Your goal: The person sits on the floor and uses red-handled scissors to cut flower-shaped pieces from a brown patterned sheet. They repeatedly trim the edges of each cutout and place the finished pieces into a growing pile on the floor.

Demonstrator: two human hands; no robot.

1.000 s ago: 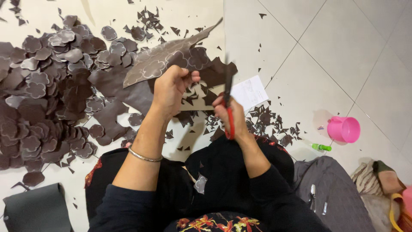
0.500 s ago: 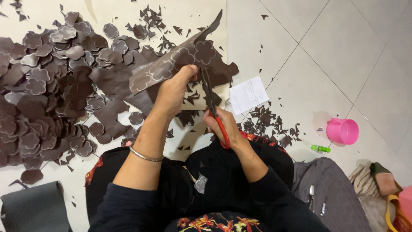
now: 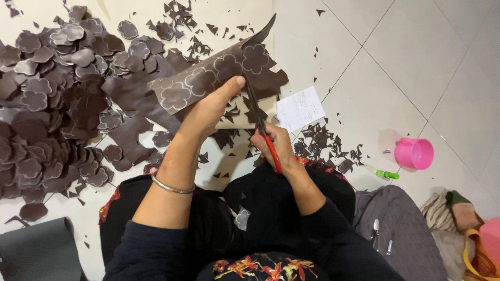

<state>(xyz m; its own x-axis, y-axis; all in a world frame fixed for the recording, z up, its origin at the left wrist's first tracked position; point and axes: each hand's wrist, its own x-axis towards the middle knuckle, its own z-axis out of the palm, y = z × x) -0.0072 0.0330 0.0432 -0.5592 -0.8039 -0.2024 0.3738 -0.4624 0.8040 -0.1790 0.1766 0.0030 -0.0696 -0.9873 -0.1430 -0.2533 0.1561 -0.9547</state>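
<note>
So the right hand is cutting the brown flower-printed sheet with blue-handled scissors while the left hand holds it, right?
Not quite: the head view shows the scissors have red handles, not blue. The right hand does cut the brown flower-printed sheet while the left hand holds it.

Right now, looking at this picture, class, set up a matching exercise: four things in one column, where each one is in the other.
Things:
1. scissors
2. marked sheet
3. pink cup
4. flower cutouts

Places:
A. standing on the tiles at the right
B. in the right hand
C. heaped on the floor at the left
D. in the left hand

Pairs: 1-B, 2-D, 3-A, 4-C
</note>
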